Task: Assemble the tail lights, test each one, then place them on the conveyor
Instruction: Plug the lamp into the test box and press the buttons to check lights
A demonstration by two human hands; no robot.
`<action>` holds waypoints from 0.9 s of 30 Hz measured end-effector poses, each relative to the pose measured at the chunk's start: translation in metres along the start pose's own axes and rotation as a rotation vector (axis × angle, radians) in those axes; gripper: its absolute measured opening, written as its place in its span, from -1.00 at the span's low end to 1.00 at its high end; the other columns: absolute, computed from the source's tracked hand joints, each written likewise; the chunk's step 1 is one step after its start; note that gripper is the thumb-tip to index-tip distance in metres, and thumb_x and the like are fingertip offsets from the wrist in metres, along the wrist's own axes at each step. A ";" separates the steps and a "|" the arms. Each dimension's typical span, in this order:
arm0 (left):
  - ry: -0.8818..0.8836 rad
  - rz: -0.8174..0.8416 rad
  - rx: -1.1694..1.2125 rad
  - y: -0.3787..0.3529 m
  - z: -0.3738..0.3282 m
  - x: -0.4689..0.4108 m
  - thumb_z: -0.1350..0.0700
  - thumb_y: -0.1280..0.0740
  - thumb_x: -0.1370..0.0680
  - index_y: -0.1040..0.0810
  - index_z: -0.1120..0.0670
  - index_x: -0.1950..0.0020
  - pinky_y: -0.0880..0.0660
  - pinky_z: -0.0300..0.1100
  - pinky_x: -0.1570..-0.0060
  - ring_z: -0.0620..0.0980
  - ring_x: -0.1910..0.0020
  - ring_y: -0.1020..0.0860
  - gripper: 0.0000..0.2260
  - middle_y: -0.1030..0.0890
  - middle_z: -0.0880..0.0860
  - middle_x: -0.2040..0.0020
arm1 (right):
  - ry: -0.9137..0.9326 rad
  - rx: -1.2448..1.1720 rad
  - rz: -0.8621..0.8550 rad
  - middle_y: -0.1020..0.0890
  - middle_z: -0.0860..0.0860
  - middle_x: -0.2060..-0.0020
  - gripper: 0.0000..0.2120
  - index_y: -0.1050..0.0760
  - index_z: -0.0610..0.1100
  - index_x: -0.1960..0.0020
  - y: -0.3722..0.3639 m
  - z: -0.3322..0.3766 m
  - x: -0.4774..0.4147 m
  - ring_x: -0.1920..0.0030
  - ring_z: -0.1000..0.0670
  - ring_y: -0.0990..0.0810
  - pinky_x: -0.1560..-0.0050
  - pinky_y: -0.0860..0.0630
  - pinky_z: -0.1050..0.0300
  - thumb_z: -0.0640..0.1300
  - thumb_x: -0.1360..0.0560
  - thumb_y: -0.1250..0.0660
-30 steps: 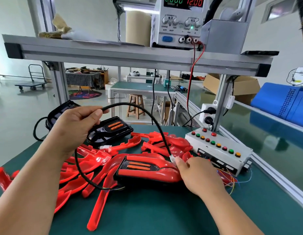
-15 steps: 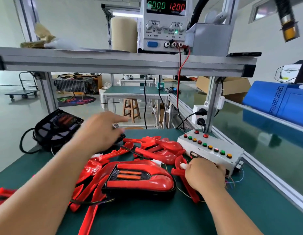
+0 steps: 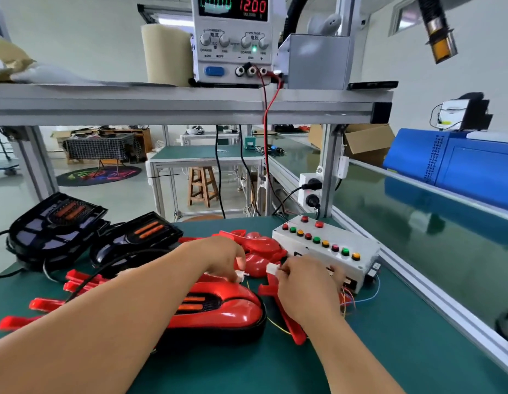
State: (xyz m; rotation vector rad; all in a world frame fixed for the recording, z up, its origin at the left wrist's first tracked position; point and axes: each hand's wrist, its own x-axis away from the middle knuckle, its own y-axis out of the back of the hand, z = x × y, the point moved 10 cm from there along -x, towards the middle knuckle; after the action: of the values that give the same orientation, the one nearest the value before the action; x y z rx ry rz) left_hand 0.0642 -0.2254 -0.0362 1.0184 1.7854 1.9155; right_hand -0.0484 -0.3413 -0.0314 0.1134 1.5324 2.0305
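Above the counter, the power supply reads 12.00; the left hand pinches a white connector, the right hand a second connector.

A green-topped workbench fills the lower half of the frame. At lower centre on it lies an assembled red tail light in its black base. Loose red lenses are heaped just behind it and spread toward the lower left. Black housings with orange strips sit side by side at the left. A white button box stands right of centre, with coloured wires trailing from its near end. On the aluminium shelf across the top stand a power supply, a cream roll and a grey metal box.
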 end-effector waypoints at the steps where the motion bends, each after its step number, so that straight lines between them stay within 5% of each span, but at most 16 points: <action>1: 0.004 -0.002 0.012 -0.001 0.001 -0.003 -0.05 -0.43 -0.49 -0.57 -0.09 -0.21 -0.41 -0.17 -0.05 -0.05 -0.05 -0.47 -0.70 -0.55 -0.09 -0.11 | 0.002 -0.010 0.000 -0.59 0.13 0.03 -0.77 -0.53 0.08 -0.01 0.000 0.001 0.000 -0.12 0.02 -0.52 -0.28 -0.04 -0.11 0.05 -0.60 -0.10; 6: 0.024 -0.026 0.075 -0.003 0.005 -0.016 -0.02 -0.46 -0.47 -0.64 -0.09 0.00 -0.38 -0.28 0.22 -0.15 0.09 -0.50 -0.88 -0.58 -0.17 0.07 | 0.013 -0.040 -0.006 -0.56 0.13 -0.04 -0.78 -0.52 0.07 -0.05 0.002 0.002 0.003 -0.16 0.02 -0.50 -0.33 -0.04 -0.13 0.03 -0.60 -0.10; 8: 0.008 -0.044 0.070 -0.002 0.003 -0.018 -0.01 -0.47 -0.47 -0.63 -0.11 0.06 -0.43 -0.24 0.18 -0.12 0.09 -0.52 -0.92 -0.58 -0.15 0.10 | 0.014 -0.057 -0.023 -0.56 0.13 -0.04 -0.77 -0.53 0.07 -0.07 0.005 0.002 0.003 -0.17 0.03 -0.49 -0.33 -0.05 -0.13 0.03 -0.61 -0.11; 12: -0.077 -0.124 0.137 0.017 0.002 -0.010 0.03 -0.36 -0.56 -0.56 -0.03 -0.17 -0.43 -0.25 -0.08 -0.07 -0.10 -0.52 -0.81 -0.58 -0.08 -0.09 | 0.025 -0.132 -0.120 -0.54 0.16 -0.01 -0.80 -0.54 0.08 -0.04 0.016 0.002 0.004 -0.12 0.05 -0.50 -0.26 -0.02 -0.08 0.08 -0.61 -0.15; 16: -0.194 -0.319 0.331 0.047 -0.002 0.019 0.02 -0.35 -0.57 -0.60 -0.05 -0.18 -0.39 -0.52 0.06 -0.16 -0.02 -0.56 -0.80 -0.61 -0.16 0.04 | 0.079 -0.231 -0.237 -0.54 0.17 0.04 -0.84 -0.54 0.13 -0.03 0.027 0.006 0.008 -0.07 0.11 -0.48 -0.19 0.01 0.00 0.10 -0.59 -0.20; 19: -0.284 -0.440 0.486 0.051 -0.007 0.042 0.10 -0.42 -0.52 -0.66 -0.01 -0.16 -0.47 -0.34 -0.14 -0.17 -0.06 -0.60 -0.78 -0.69 -0.08 -0.02 | 0.136 -0.292 -0.284 -0.56 0.15 0.09 -0.86 -0.56 0.13 -0.01 0.032 0.011 0.010 -0.04 0.10 -0.49 -0.17 -0.02 0.02 0.09 -0.57 -0.24; 27: -0.278 -0.601 0.749 0.059 0.001 0.064 0.19 -0.51 -0.41 -0.69 0.00 0.17 -0.57 -0.20 0.12 -0.13 0.20 -0.64 -0.91 -0.71 -0.01 0.20 | 0.203 -0.337 -0.315 -0.56 0.14 0.12 -0.88 -0.57 0.13 0.02 0.037 0.018 0.015 -0.03 0.08 -0.49 -0.01 0.02 0.13 0.09 -0.56 -0.27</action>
State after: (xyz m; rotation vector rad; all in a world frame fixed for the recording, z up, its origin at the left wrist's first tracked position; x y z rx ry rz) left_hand 0.0342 -0.1910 0.0384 0.7508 2.3228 0.7188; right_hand -0.0681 -0.3241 0.0037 -0.4499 1.2063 2.0510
